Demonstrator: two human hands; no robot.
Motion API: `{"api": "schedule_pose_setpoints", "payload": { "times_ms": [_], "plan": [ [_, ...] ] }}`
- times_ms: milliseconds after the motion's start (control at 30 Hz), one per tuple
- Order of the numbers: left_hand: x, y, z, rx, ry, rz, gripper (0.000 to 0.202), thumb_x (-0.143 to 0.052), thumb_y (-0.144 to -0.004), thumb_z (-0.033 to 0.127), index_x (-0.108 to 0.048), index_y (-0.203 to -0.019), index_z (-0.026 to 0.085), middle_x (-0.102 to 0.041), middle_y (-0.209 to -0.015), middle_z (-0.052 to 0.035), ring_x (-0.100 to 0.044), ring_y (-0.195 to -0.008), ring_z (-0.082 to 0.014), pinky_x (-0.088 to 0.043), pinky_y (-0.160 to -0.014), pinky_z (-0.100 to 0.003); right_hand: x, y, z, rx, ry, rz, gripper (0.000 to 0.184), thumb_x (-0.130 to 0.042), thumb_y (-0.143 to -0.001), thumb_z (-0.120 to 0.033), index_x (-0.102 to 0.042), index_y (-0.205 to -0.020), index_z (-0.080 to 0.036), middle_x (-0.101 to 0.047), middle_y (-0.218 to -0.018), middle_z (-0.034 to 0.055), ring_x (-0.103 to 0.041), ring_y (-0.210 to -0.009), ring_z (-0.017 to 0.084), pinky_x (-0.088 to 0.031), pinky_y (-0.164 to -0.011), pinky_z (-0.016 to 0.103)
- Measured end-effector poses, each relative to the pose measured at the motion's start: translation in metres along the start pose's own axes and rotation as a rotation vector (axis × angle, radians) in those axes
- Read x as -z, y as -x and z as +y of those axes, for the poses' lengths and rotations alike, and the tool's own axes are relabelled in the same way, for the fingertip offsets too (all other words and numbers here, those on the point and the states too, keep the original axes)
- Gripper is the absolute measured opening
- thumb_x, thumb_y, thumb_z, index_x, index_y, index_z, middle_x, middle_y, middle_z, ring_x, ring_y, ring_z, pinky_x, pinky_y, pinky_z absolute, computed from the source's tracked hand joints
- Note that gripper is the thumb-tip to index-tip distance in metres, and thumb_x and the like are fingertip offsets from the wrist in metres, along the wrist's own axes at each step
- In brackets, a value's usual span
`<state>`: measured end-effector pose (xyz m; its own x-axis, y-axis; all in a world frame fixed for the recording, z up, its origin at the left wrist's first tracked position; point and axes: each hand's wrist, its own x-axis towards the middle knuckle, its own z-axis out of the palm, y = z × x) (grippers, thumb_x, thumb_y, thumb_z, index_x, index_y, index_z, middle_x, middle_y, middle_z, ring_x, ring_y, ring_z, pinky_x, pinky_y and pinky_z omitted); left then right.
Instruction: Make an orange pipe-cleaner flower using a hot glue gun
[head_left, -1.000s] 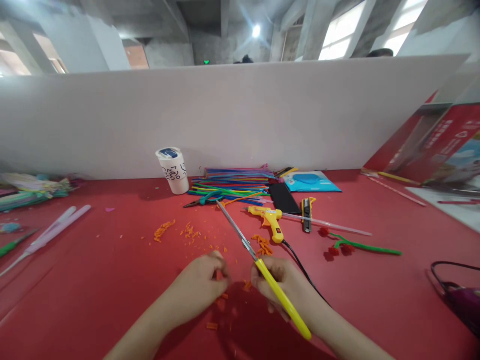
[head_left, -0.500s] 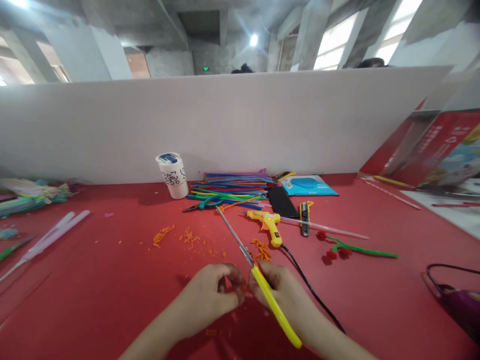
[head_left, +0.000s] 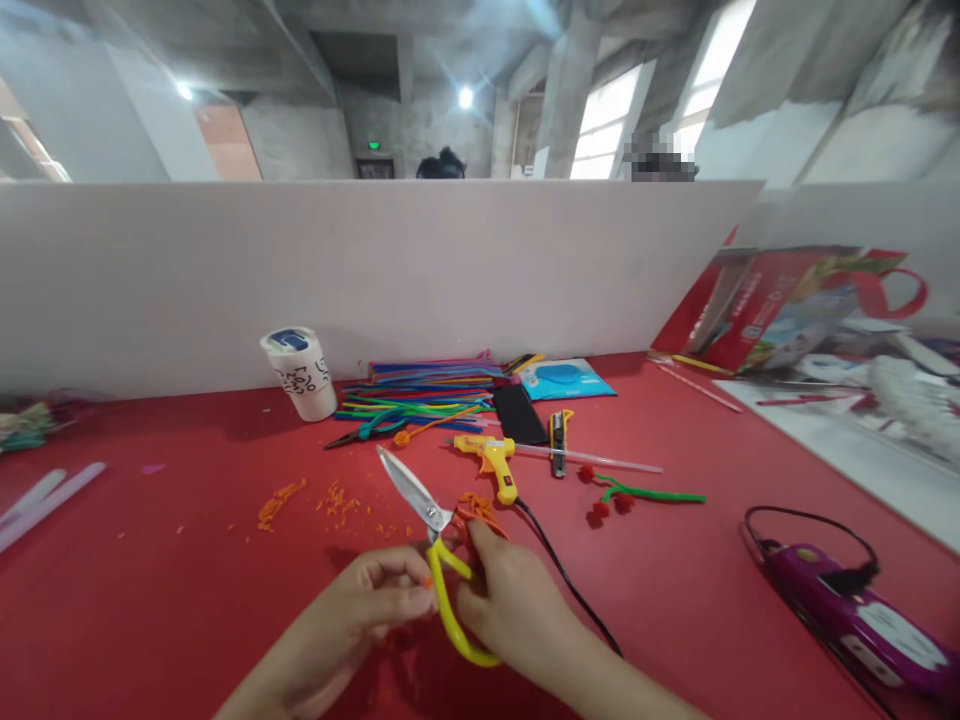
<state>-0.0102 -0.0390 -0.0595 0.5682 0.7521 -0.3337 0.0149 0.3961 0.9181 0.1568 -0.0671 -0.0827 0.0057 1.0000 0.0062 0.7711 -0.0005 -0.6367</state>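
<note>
My right hand (head_left: 510, 605) is wrapped round the yellow handles of a pair of scissors (head_left: 431, 535), whose closed steel blades point up and to the left. My left hand (head_left: 371, 605) is just left of the handles, its fingers pinched on a small orange piece (head_left: 427, 582). Both hands hover low over the red table (head_left: 150, 590). Orange trimmings (head_left: 277, 503) are scattered on the table beyond my left hand. A small orange heap (head_left: 480, 505) lies right behind the scissors.
A yellow glue gun (head_left: 491, 462) with a black cord, a utility knife (head_left: 557, 440), a black phone (head_left: 517, 413), teal-handled pliers (head_left: 367, 430) and a stack of coloured pipe cleaners (head_left: 427, 390) lie further back. A white cup (head_left: 300, 372) stands left. A purple device (head_left: 847, 615) lies at right. A white partition (head_left: 375, 270) closes the back.
The scissors have turned in my right hand, so the blades now show flat and the handle loops face me. The view has swung right. My left hand stays pinched beside the handles.
</note>
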Motion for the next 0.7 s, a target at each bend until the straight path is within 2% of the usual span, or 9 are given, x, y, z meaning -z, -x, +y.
{"api": "schedule_pose_setpoints", "payload": {
  "times_ms": [67, 133, 300, 400, 467, 500, 567, 633, 700],
  "plan": [
    [-0.007, 0.001, -0.001, 0.01, -0.013, -0.003, 0.008, -0.062, -0.069, 0.023, -0.062, -0.071, 0.016, -0.058, -0.073, -0.0011, -0.053, -0.073, -0.015, -0.038, -0.068, -0.025, 0.001, -0.001, 0.001, 0.055, 0.117, -0.02, 0.017, -0.048, -0.067, -0.018, -0.052, -0.083, -0.016, -0.064, -0.073, 0.0057, -0.056, -0.059, 0.016, -0.03, -0.05, 0.024],
    [-0.012, -0.003, -0.005, 0.0, -0.106, 0.028, 0.012, -0.061, -0.07, 0.027, -0.062, -0.07, 0.015, -0.057, -0.069, 0.0001, -0.051, -0.068, -0.0136, -0.037, -0.066, -0.023, -0.001, -0.002, 0.001, 0.088, 0.172, -0.049, 0.021, -0.047, -0.07, -0.02, -0.054, -0.088, -0.014, -0.066, -0.077, 0.0084, -0.06, -0.065, 0.02, -0.035, -0.053, 0.025],
    [-0.013, -0.014, -0.013, -0.043, -0.143, 0.108, 0.021, -0.061, -0.07, 0.034, -0.062, -0.062, 0.015, -0.059, -0.062, 0.0013, -0.049, -0.059, -0.0121, -0.037, -0.058, -0.022, -0.004, 0.002, -0.005, 0.225, 0.148, -0.006, 0.022, -0.053, -0.073, -0.022, -0.056, -0.092, -0.012, -0.066, -0.082, 0.0087, -0.061, -0.072, 0.02, -0.044, -0.061, 0.027],
    [-0.007, -0.015, -0.01, -0.013, -0.064, 0.162, 0.021, -0.063, -0.068, 0.036, -0.063, -0.064, 0.015, -0.061, -0.061, 0.001, -0.052, -0.058, -0.0127, -0.039, -0.057, -0.022, 0.015, 0.006, -0.01, 0.481, 0.144, 0.143, 0.021, -0.048, -0.081, -0.022, -0.057, -0.098, -0.013, -0.062, -0.101, 0.0115, -0.057, -0.092, 0.021, -0.043, -0.078, 0.029],
    [-0.005, -0.014, -0.007, 0.008, -0.045, 0.253, 0.022, -0.068, -0.063, 0.036, -0.064, -0.065, 0.015, -0.063, -0.066, 0.0004, -0.053, -0.057, -0.0124, -0.042, -0.057, -0.022, 0.04, 0.003, -0.005, 0.503, 0.227, 0.196, 0.022, -0.041, -0.085, -0.02, -0.058, -0.098, -0.016, -0.06, -0.107, 0.0109, -0.053, -0.101, 0.02, -0.039, -0.084, 0.03],
    [-0.004, -0.013, -0.005, 0.016, -0.046, 0.302, 0.023, -0.07, -0.06, 0.037, -0.065, -0.064, 0.015, -0.064, -0.07, 0.0002, -0.053, -0.055, -0.0117, -0.042, -0.056, -0.022, 0.055, 0.0, 0.002, 0.354, 0.306, 0.182, 0.022, -0.04, -0.085, -0.018, -0.06, -0.094, -0.019, -0.063, -0.099, 0.0088, -0.057, -0.092, 0.019, -0.041, -0.078, 0.028],
    [-0.005, -0.012, -0.003, 0.031, -0.056, 0.364, 0.025, -0.072, -0.055, 0.038, -0.065, -0.061, 0.015, -0.063, -0.07, 0.0008, -0.052, -0.049, -0.0097, -0.042, -0.051, -0.021, 0.085, -0.011, 0.026, -0.154, 0.537, 0.1, 0.021, -0.039, -0.085, -0.018, -0.06, -0.091, -0.021, -0.066, -0.084, 0.0063, -0.061, -0.077, 0.018, -0.042, -0.064, 0.026],
    [-0.007, -0.012, -0.001, 0.053, -0.06, 0.359, 0.027, -0.073, -0.053, 0.04, -0.064, -0.058, 0.015, -0.06, -0.061, 0.0025, -0.051, -0.044, -0.0088, -0.04, -0.046, -0.02, 0.11, -0.022, 0.06, -0.346, 0.611, 0.108, 0.022, -0.04, -0.083, -0.01, -0.06, -0.088, -0.016, -0.065, -0.075, 0.0108, -0.062, -0.074, 0.023, -0.04, -0.059, 0.029],
    [-0.009, -0.013, -0.001, 0.073, -0.066, 0.329, 0.03, -0.074, -0.051, 0.042, -0.063, -0.056, 0.015, -0.056, -0.053, 0.0036, -0.05, -0.042, -0.0095, -0.038, -0.044, -0.02, 0.123, -0.029, 0.094, -0.458, 0.642, 0.092, 0.021, -0.042, -0.079, -0.003, -0.061, -0.083, -0.012, -0.064, -0.083, 0.0147, -0.062, -0.079, 0.024, -0.041, -0.061, 0.03]
  ]
}}
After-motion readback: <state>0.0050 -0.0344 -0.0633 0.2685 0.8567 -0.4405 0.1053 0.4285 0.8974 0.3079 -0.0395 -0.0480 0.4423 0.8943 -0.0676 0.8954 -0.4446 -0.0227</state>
